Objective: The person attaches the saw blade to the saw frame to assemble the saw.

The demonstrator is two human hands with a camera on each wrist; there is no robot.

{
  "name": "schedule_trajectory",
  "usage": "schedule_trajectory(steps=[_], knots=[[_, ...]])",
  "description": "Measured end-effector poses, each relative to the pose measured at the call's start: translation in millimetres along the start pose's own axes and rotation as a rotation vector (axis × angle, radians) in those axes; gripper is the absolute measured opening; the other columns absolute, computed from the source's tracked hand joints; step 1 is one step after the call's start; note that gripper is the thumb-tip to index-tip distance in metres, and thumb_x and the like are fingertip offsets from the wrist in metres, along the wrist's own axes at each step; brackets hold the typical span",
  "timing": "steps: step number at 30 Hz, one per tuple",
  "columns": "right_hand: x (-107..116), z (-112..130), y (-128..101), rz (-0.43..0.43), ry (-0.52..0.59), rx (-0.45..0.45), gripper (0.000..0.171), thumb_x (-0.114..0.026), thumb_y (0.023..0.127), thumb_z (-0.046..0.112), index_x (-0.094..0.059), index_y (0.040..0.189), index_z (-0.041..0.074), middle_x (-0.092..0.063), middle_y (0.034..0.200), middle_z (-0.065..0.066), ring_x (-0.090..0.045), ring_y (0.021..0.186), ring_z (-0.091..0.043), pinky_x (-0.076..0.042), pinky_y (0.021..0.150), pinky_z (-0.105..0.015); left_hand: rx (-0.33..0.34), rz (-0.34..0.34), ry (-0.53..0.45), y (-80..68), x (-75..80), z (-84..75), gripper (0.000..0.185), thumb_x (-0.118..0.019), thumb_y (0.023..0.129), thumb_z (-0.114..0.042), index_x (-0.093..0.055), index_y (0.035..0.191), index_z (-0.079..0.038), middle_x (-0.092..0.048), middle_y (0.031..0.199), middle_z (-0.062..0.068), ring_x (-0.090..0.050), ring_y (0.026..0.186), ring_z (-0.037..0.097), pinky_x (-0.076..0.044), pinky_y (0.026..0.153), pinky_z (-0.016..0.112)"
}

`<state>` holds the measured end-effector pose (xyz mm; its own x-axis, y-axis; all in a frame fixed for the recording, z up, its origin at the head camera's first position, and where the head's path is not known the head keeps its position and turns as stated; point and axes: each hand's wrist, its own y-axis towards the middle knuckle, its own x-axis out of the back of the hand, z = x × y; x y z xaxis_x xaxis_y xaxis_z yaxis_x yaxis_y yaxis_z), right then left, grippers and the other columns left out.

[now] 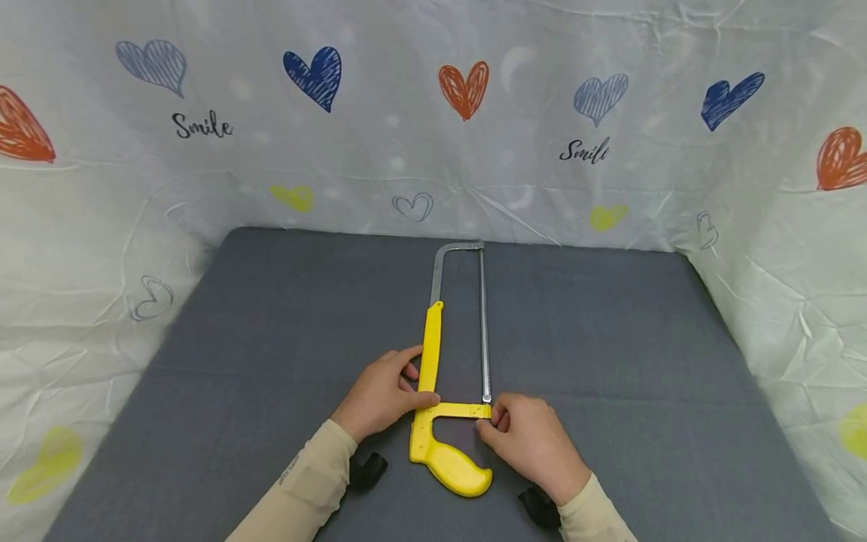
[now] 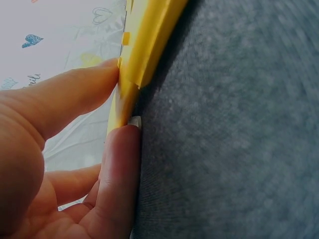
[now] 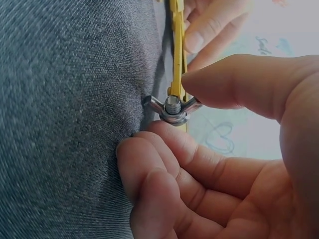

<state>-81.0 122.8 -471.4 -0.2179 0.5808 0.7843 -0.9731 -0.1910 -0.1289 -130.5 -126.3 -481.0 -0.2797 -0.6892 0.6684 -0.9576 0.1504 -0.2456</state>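
Right hand [image 1: 535,440] nearest me pinches the wing nut [image 3: 172,107] at the blade's [image 1: 484,324] handle end, left hand [image 1: 382,391] grips the yellow hacksaw [image 1: 433,391] frame flat on the grey table [image 1: 271,339]; I'd judge nut work just underway, blade mounted.

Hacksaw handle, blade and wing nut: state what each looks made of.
Hacksaw handle: glossy yellow, smoothly moulded, probably plastic. Blade: thin grey strip with a dull shine, likely steel. Wing nut, pinched by the right hand: bright silvery metal on a threaded bolt end.
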Motion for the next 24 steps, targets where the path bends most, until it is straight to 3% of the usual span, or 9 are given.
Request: schedule_trajectory(steps=[24], knots=[[1.1, -6.0, 0.4, -0.011, 0.026, 0.057, 0.017, -0.071, 0.087, 0.009, -0.064, 0.076, 0.02, -0.056, 0.065, 0.01, -0.046, 0.05, -0.007, -0.039, 0.049, -0.024, 0.011, -0.004, -0.016, 1.4, -0.3, 0.3, 0.09, -0.096, 0.083, -0.038, -0.054, 0.159, -0.016, -0.063, 0.108, -0.001, -0.059, 0.084, 0.013, -0.053, 0.071, 0.028]])
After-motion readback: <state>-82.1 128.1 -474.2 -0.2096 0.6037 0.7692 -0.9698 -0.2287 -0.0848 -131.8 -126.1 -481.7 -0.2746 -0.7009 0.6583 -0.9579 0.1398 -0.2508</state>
